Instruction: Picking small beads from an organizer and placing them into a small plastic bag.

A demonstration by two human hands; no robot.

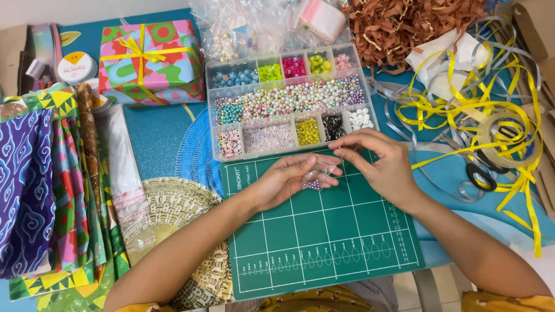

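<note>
Left hand (pixel 286 180) lies palm up over the green cutting mat (pixel 324 248), fingers loosely curled around a small clear plastic bag (pixel 317 176) with a few pale purple beads in its bottom corner. Right hand (pixel 378 164) meets it from the right; thumb and forefinger pinch the bag's upper edge, remaining fingers relaxed. The bag sits between both hands, just above the mat's far edge.

Judgement: the step goes best with the mouth of the bag kept uppermost and the beads pooled low, hands held over the mat so any dropped bead lands on a flat surface.

Just beyond the hands: clear compartment bead box (pixel 289 101), open, its near wall almost touching the right fingertips; a careless sweep could knock it. Right of the mat: scissors (pixel 481 176), a tape roll (pixel 509 136), tangled yellow and silver ribbon (pixel 462 104). Left: folded patterned wrapping paper (pixel 40 185). Farther back: a wrapped gift box (pixel 151 60) and brown shredded paper (pixel 416 26).
</note>
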